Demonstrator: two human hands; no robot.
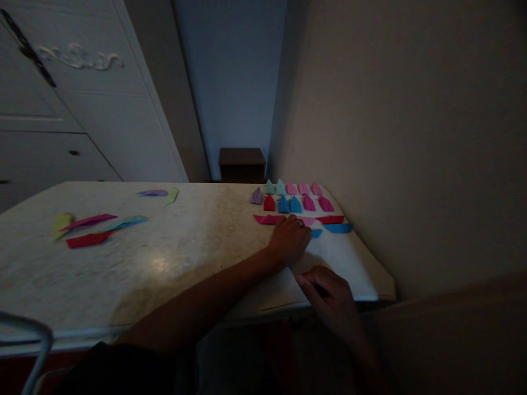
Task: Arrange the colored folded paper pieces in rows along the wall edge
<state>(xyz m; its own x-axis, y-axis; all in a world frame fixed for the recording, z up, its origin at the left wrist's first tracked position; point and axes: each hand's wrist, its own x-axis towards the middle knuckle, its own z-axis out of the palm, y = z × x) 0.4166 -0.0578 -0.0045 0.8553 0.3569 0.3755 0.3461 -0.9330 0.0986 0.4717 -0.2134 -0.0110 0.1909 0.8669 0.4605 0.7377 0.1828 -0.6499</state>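
My left hand [290, 240], with a ring on one finger, reaches over a white sheet [346, 266], its fingers bent down and closed at a blue folded paper strip [316, 233] that pokes out on its right. The hand covers the rest of that strip. Just behind the knuckles lie a pink folded strip [267, 219] and a lighter pink strip [308, 221]. Farther right are a red strip [330, 219] and a blue boat-shaped strip [340, 227]. Nearer the table's front edge, my right hand [329, 293] is curled closed, thumb against the fingers; anything inside is hidden.
Behind the strips stand two rows of small folded paper pieces, among them a red one [269, 203] and a purple one [256, 196]. More folded strips, including a red one [88, 240], lie on the table's left. A wall [411, 137] borders the right side.
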